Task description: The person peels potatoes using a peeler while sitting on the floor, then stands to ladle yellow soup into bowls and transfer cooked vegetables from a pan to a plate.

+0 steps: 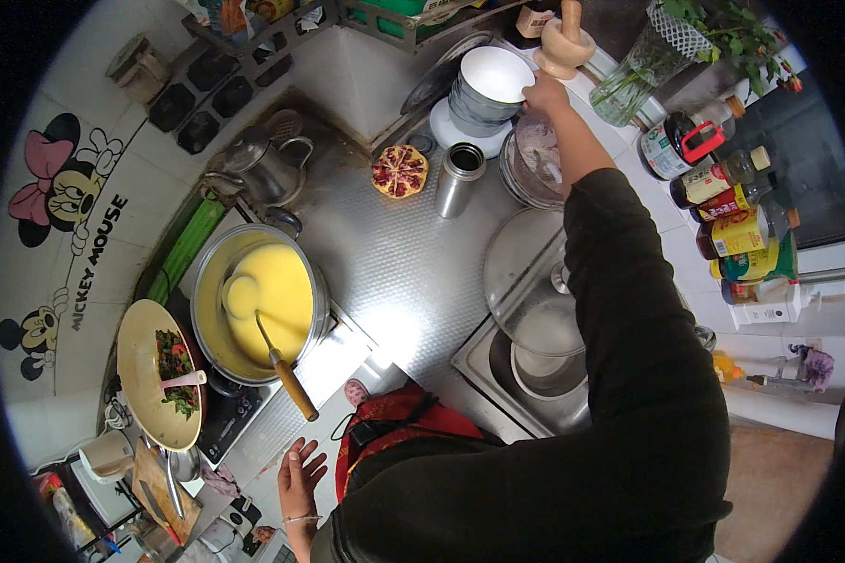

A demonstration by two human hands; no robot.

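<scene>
My right hand (546, 97) reaches far forward and holds the rim of the top white bowl (496, 74). That bowl sits in a stack of grey-sided bowls (475, 116) on a white plate (440, 130). My left hand (301, 473) hangs low in front of me, fingers apart and holding nothing. Nearest to it is the wooden handle of a ladle (292, 387), which rests in a large metal pot (322, 310) of yellow liquid (274, 281). Beside the bowls stand an uncapped steel flask (454, 186) and a cut pomegranate (400, 172).
A glass lid (528, 274) lies over part of the sink (496, 380), partly behind my right arm. A pan of cooked greens (137, 366) stands left of the pot, a metal kettle (257, 169) behind it. Sauce bottles (736, 232) and a flower vase (627, 84) line the right ledge.
</scene>
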